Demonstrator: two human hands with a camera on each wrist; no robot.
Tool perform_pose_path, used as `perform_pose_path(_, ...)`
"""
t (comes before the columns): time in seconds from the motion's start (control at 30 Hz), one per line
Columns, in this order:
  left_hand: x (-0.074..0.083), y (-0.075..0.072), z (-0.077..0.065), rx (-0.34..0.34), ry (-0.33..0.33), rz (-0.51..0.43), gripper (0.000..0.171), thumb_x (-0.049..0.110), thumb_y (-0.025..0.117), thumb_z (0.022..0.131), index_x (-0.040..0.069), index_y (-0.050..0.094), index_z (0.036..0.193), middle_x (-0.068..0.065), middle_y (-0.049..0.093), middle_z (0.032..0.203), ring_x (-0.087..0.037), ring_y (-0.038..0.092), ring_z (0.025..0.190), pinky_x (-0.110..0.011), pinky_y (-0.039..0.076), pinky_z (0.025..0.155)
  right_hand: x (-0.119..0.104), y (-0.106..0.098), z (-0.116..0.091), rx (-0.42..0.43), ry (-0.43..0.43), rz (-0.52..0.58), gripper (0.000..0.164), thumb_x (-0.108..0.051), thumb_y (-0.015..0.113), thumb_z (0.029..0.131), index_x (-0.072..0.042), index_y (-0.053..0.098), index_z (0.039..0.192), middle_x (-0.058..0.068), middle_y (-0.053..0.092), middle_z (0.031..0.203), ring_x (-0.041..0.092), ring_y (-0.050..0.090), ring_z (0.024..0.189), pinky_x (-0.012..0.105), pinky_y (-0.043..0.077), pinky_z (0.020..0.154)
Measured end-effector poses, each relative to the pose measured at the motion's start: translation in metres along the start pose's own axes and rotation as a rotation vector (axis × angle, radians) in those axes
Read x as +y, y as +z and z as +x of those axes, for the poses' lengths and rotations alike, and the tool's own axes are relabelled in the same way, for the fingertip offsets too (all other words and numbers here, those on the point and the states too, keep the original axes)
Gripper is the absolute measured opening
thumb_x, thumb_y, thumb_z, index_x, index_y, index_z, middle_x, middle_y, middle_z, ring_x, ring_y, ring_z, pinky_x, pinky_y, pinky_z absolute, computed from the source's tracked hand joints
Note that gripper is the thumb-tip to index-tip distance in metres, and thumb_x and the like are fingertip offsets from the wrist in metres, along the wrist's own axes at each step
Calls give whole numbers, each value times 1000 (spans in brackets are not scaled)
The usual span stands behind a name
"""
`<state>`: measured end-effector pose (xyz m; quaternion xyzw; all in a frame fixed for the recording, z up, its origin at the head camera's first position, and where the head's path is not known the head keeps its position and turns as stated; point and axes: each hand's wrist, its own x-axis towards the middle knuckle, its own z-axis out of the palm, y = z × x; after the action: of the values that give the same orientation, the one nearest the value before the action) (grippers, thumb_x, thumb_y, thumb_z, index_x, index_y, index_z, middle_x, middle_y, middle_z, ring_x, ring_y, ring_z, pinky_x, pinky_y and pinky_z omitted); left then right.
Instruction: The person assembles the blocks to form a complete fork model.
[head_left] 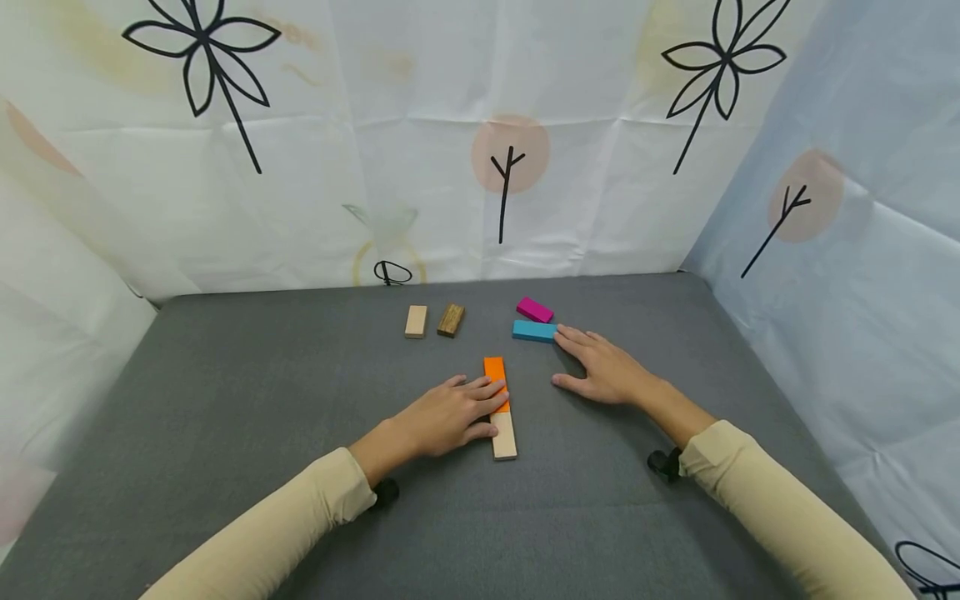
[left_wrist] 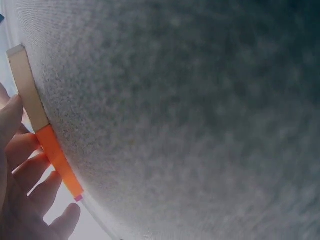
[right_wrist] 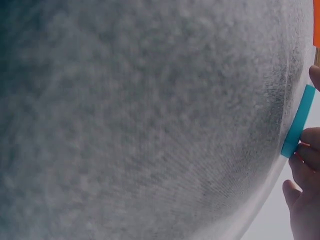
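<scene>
My left hand [head_left: 448, 414] lies over an orange block [head_left: 493, 367], its fingers stretched across the top. End to end with that block, on the near side, is a pale wooden block [head_left: 505, 446]; the left thumb touches its edge. In the left wrist view, the orange block [left_wrist: 59, 161] and the pale one [left_wrist: 28, 92] form one straight line beside the fingers. My right hand [head_left: 606, 371] has its fingers extended, with the fingertips at the right end of a blue block [head_left: 532, 331]. In the right wrist view, fingers meet the end of the blue block [right_wrist: 298, 124].
Just behind the blue block, a magenta block [head_left: 535, 310] lies at an angle. Farther left stand a light wooden block [head_left: 416, 322] and a dark brown one [head_left: 451, 320]. The grey table [head_left: 225, 417] is bordered by printed white cloth [head_left: 435, 167] at the back and sides.
</scene>
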<state>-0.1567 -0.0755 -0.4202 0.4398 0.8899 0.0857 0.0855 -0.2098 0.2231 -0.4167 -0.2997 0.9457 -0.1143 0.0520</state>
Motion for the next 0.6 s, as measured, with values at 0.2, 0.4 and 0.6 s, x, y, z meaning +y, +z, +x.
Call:
perform_pose_path(0.2,-1,1,-1,16,11,13,59,44,48,104,11,42,152,-7,38,158,-26,35,145,-54,33,112,-7,2,6,-26,-50,14,79,-43,65,95,1,35,153,19,32,159,34,34,144,52,21,118)
perform_pose_path(0.4,-1,1,-1,29,21,22,58,43,48,104,10,43,152,-7,39,157,-26,36,144,-54,35,110,-18,2,14,-38,-96,20,79,-42,65,95,3,35,152,19,32,159,34,34,144,53,21,118)
perform_pose_path(0.6,-1,1,-2,30,13,5,58,44,49,104,11,43,152,-7,39,157,-27,36,144,-54,35,110,-24,3,22,-54,-141,22,78,-42,66,95,2,36,152,18,32,159,32,34,145,53,22,118)
